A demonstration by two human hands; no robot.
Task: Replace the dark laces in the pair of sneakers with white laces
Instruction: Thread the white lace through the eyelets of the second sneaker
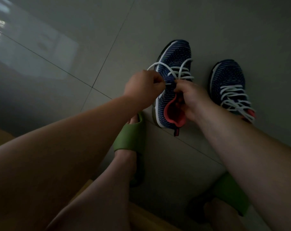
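Two dark blue knit sneakers with red linings stand on the grey tiled floor. The left sneaker (173, 67) has a white lace (179, 70) threaded through its lower eyelets, with loose loops over the toe. My left hand (144, 85) pinches one end of that lace at the shoe's left side. My right hand (193, 99) grips the tongue and collar area, fingers curled by the upper eyelets. The right sneaker (228, 80) carries a white lace (234, 97) crossed all the way up. No dark laces are in view.
My feet wear green slides, one (129, 139) just left of the left sneaker's heel, the other (228, 192) under my right forearm. A yellowish wooden edge (151, 217) runs along the bottom. Bare floor tiles stretch to the left and far side.
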